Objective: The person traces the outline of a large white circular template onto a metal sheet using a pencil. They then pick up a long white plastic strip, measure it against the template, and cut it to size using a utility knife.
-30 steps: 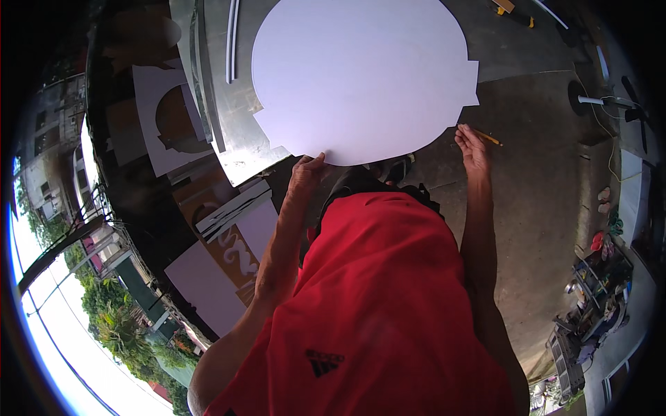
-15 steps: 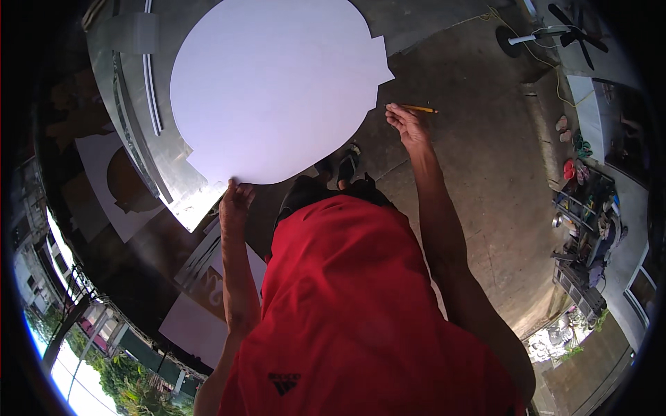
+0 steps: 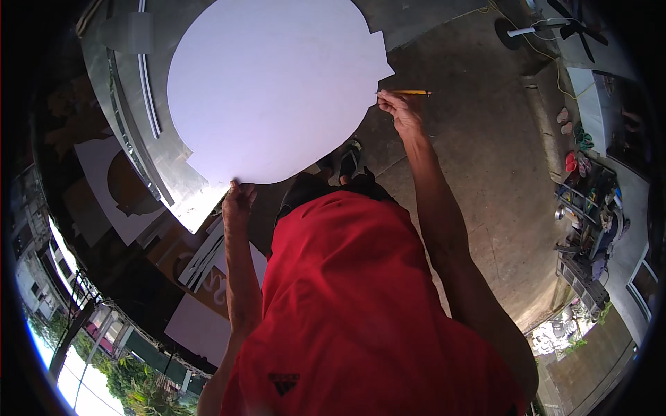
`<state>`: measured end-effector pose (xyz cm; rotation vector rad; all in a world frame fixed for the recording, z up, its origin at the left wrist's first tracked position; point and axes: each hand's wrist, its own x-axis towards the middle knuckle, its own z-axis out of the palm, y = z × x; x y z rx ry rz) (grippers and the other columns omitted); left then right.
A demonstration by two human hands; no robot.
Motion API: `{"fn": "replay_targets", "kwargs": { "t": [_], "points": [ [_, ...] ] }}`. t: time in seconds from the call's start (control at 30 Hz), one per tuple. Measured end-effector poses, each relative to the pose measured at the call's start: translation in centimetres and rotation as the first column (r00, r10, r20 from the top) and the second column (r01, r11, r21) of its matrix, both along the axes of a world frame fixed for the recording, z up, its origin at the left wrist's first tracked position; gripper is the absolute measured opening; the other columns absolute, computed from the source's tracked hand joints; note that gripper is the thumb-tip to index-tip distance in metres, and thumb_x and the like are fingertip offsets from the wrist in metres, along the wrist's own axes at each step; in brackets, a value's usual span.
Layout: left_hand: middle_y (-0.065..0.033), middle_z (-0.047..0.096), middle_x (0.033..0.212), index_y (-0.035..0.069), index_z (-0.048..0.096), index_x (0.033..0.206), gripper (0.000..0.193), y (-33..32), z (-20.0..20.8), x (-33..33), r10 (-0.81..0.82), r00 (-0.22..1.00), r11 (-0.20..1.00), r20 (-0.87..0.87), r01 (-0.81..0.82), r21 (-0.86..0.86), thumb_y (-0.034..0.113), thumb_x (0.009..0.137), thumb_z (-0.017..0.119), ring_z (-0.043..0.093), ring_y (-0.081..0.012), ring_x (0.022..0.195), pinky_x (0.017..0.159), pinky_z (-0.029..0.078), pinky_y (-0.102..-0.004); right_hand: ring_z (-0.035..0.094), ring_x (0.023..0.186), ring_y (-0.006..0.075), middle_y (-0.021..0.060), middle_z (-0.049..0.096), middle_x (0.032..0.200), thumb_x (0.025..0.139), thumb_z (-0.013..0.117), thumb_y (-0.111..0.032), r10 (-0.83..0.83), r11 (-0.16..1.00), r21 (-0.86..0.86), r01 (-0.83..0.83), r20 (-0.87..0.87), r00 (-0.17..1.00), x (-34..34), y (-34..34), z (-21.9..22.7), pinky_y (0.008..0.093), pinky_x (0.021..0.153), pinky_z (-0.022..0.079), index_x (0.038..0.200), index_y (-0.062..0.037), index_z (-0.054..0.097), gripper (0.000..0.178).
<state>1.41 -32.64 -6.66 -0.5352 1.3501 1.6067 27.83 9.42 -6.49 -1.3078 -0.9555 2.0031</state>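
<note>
A large, roughly round white sheet (image 3: 270, 90) with small notched tabs on its rim lies before me on a grey table (image 3: 125, 76). At its near left edge, my left hand (image 3: 238, 197) is closed on the sheet, thumb on top and fingers mostly below. My right hand (image 3: 402, 111) pinches a slim yellow pencil (image 3: 414, 92) with a dark end pointing right. The pencil's other end is at the sheet's right edge, just under the pointed tab; I cannot tell whether it touches.
Pale strips (image 3: 147, 90) lie on the table's left side. Cut-out white sheets (image 3: 100, 163) sit lower at the left. Rightward are a black-bladed fan (image 3: 574, 29), several pairs of sandals (image 3: 570, 161) and a cluttered rack (image 3: 586, 201). My feet (image 3: 350, 161) stand below the sheet.
My right hand has moved slightly up and left with the pencil, bringing it to the sheet's edge. The left hand keeps its hold on the sheet.
</note>
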Motion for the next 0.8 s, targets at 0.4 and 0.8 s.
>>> {"fn": "replay_targets", "kwargs": {
  "t": [0.4,0.8],
  "points": [
    [0.0028,0.056,0.08,0.021,0.061,0.092,0.015,-0.2,-0.4,-0.1,-0.004,1.0,1.0,0.021,0.004,0.007,0.036,0.093,0.063,0.058,-0.02,0.09,0.094,0.041,-0.0449,0.069,0.074,0.017,0.0083,0.071,0.083,0.08,0.076,-0.01,-0.066,0.997,0.031,0.065,0.026,0.997,-0.3,-0.6,0.0,0.0293,0.068,0.056,0.088,-0.003,0.068,0.014],
    [-0.0016,0.063,0.099,0.02,0.063,0.101,0.02,-1.2,-1.5,-0.6,-0.016,1.0,1.0,0.02,0.016,-0.003,0.037,0.093,0.064,0.057,-0.0244,0.104,0.1,0.039,-0.0484,0.069,0.076,0.0185,0.0097,0.071,0.084,0.079,0.078,-0.01,-0.063,0.997,0.054,0.063,0.009,0.998,-0.3,-0.6,-0.1,0.0299,0.068,0.057,0.089,-0.0017,0.067,0.017]
  ]
}}
